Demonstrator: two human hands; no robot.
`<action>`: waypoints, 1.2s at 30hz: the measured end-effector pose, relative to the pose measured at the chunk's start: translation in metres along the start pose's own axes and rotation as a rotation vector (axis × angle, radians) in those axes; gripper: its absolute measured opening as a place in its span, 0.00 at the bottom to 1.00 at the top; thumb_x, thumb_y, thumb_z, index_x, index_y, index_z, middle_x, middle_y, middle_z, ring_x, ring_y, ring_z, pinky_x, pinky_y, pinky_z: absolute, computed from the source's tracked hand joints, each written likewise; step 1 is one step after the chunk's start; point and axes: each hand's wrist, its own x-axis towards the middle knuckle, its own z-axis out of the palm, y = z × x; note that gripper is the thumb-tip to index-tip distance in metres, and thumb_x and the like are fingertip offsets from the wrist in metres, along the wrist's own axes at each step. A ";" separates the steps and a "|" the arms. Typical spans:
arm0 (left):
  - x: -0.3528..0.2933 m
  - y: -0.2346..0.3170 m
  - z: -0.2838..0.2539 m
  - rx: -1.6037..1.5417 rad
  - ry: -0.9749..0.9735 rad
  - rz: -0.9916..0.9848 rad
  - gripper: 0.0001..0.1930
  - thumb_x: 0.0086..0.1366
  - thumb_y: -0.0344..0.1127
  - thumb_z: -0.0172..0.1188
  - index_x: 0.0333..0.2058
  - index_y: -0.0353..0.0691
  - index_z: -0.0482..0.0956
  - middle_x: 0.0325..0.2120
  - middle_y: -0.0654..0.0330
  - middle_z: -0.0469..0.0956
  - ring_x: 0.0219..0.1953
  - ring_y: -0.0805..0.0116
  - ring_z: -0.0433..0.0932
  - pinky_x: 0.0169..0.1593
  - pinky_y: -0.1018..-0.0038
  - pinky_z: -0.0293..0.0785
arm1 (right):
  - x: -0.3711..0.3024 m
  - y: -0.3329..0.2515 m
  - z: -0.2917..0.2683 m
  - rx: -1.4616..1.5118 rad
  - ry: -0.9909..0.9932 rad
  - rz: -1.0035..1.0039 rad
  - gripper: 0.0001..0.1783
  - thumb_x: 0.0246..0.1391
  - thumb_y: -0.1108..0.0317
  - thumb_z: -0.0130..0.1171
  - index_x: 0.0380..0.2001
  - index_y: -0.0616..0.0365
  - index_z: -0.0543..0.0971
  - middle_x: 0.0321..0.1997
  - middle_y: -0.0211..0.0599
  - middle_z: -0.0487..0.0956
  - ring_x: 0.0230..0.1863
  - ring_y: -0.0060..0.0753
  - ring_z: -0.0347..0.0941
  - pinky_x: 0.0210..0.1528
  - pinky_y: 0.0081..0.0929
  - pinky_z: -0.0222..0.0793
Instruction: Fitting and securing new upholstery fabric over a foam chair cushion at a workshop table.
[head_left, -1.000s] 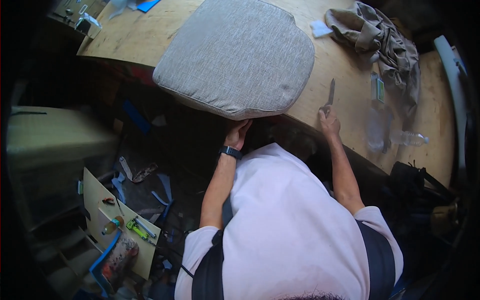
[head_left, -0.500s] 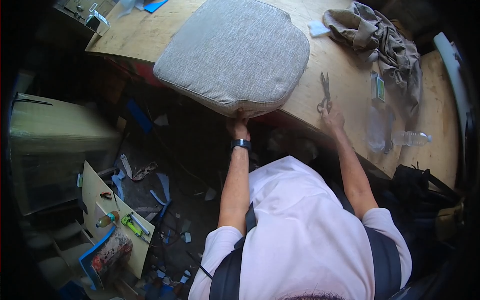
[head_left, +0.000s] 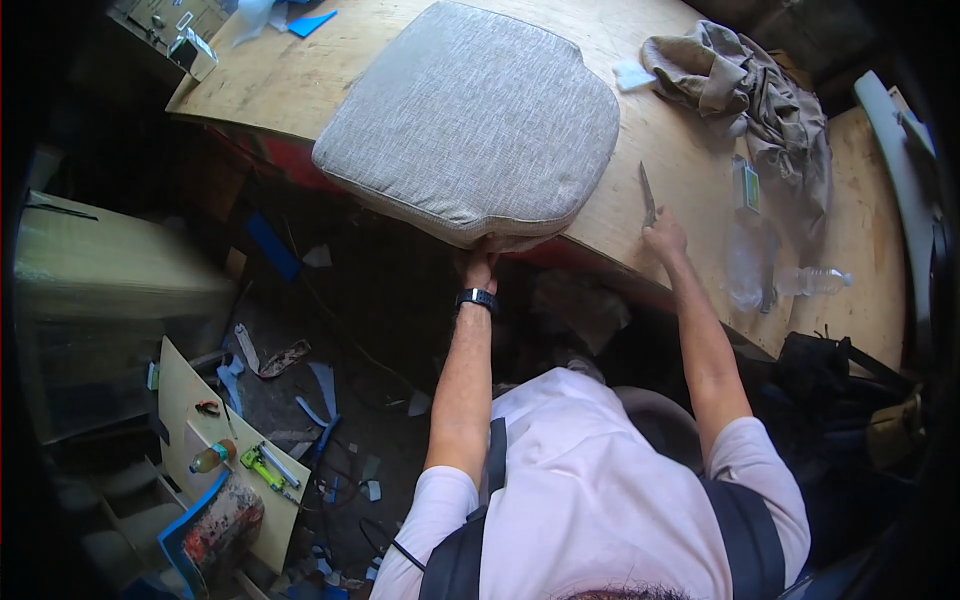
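A grey fabric seat cushion lies on the wooden table, its front edge hanging out over the table's edge. My left hand, with a dark watch on the wrist, grips that edge from below; its fingers are partly hidden by the cushion. To the right of the cushion, my right hand is closed round the handles of a pair of scissors. The blades point away from me, seen nearly edge-on, just above the tabletop.
Right of the scissors are a small green-labelled box, clear plastic bottles and a crumpled brown cloth. A board at lower left bears a bottle, pliers and a green tool. Scraps litter the floor.
My right hand has taken hold of the scissors; they have turned from flat to nearly edge-on. My left hand stays at the cushion's front edge, and the view has shifted slightly.
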 end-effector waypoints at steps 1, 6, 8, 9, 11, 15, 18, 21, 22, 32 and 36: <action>0.001 0.000 0.001 -0.001 -0.004 -0.007 0.32 0.50 0.32 0.75 0.54 0.42 0.72 0.45 0.62 0.78 0.42 0.69 0.77 0.37 0.74 0.77 | 0.000 0.012 -0.002 0.053 0.007 0.006 0.28 0.48 0.67 0.58 0.55 0.59 0.71 0.41 0.52 0.82 0.49 0.58 0.78 0.53 0.47 0.72; 0.012 0.013 -0.017 0.074 -0.097 -0.122 0.27 0.51 0.31 0.75 0.50 0.45 0.75 0.45 0.65 0.78 0.44 0.68 0.77 0.43 0.69 0.76 | -0.050 0.042 0.004 0.812 -0.464 0.065 0.22 0.52 0.70 0.61 0.51 0.64 0.76 0.25 0.31 0.79 0.23 0.21 0.74 0.21 0.19 0.68; 0.013 0.015 -0.016 0.088 -0.127 -0.133 0.27 0.51 0.31 0.75 0.50 0.45 0.76 0.45 0.64 0.78 0.46 0.68 0.77 0.46 0.67 0.76 | -0.101 0.043 0.012 0.937 -0.490 0.002 0.19 0.53 0.68 0.65 0.48 0.62 0.77 0.23 0.26 0.76 0.21 0.15 0.70 0.19 0.15 0.65; 0.013 0.014 -0.019 0.098 -0.147 -0.143 0.26 0.51 0.32 0.75 0.50 0.45 0.76 0.45 0.64 0.78 0.47 0.67 0.76 0.49 0.64 0.76 | -0.134 0.029 0.019 0.911 -0.464 0.045 0.20 0.50 0.66 0.68 0.46 0.60 0.78 0.24 0.24 0.75 0.21 0.14 0.69 0.20 0.15 0.64; 0.014 0.015 -0.022 -0.008 -0.245 -0.108 0.25 0.52 0.32 0.75 0.50 0.45 0.76 0.45 0.63 0.78 0.47 0.66 0.77 0.51 0.62 0.76 | -0.187 0.010 0.048 0.940 -0.512 -0.006 0.24 0.41 0.61 0.76 0.39 0.58 0.78 0.25 0.23 0.73 0.26 0.17 0.66 0.29 0.21 0.65; 0.007 0.018 -0.032 -0.082 -0.310 -0.048 0.24 0.55 0.32 0.73 0.51 0.46 0.76 0.46 0.62 0.78 0.47 0.64 0.77 0.54 0.59 0.74 | -0.248 -0.043 0.110 0.822 -0.600 -0.197 0.39 0.40 0.50 0.78 0.51 0.61 0.76 0.28 0.37 0.78 0.30 0.29 0.73 0.38 0.29 0.72; -0.016 0.023 -0.010 0.158 -0.191 -0.036 0.26 0.56 0.37 0.73 0.52 0.42 0.75 0.47 0.62 0.77 0.49 0.65 0.76 0.53 0.63 0.74 | -0.241 -0.064 0.148 0.734 -0.484 -0.370 0.42 0.42 0.43 0.75 0.53 0.61 0.75 0.32 0.51 0.78 0.33 0.52 0.76 0.40 0.37 0.73; -0.015 0.028 -0.026 0.229 -0.200 -0.089 0.24 0.57 0.38 0.72 0.51 0.43 0.75 0.45 0.64 0.78 0.46 0.69 0.77 0.50 0.66 0.75 | -0.227 -0.081 0.186 0.817 -0.431 -0.471 0.41 0.42 0.43 0.74 0.51 0.62 0.75 0.32 0.51 0.78 0.34 0.52 0.76 0.39 0.38 0.73; -0.014 0.029 -0.034 0.237 -0.195 -0.089 0.24 0.57 0.38 0.72 0.51 0.43 0.75 0.45 0.64 0.78 0.46 0.69 0.77 0.50 0.66 0.75 | -0.220 -0.083 0.190 0.752 -0.505 -0.474 0.40 0.43 0.42 0.74 0.49 0.62 0.74 0.33 0.51 0.78 0.35 0.52 0.76 0.39 0.39 0.73; -0.009 0.028 -0.054 0.382 -0.179 -0.101 0.12 0.60 0.35 0.68 0.41 0.44 0.79 0.34 0.65 0.80 0.36 0.75 0.77 0.41 0.76 0.72 | -0.195 -0.122 0.211 0.904 -0.511 -0.530 0.38 0.44 0.45 0.75 0.49 0.64 0.74 0.34 0.51 0.77 0.32 0.44 0.74 0.37 0.37 0.72; -0.008 0.025 -0.055 0.329 -0.195 -0.108 0.10 0.58 0.37 0.70 0.36 0.41 0.81 0.30 0.65 0.80 0.33 0.76 0.76 0.38 0.78 0.71 | -0.190 -0.130 0.215 0.852 -0.485 -0.515 0.35 0.45 0.50 0.76 0.49 0.63 0.74 0.34 0.48 0.77 0.32 0.39 0.71 0.38 0.35 0.71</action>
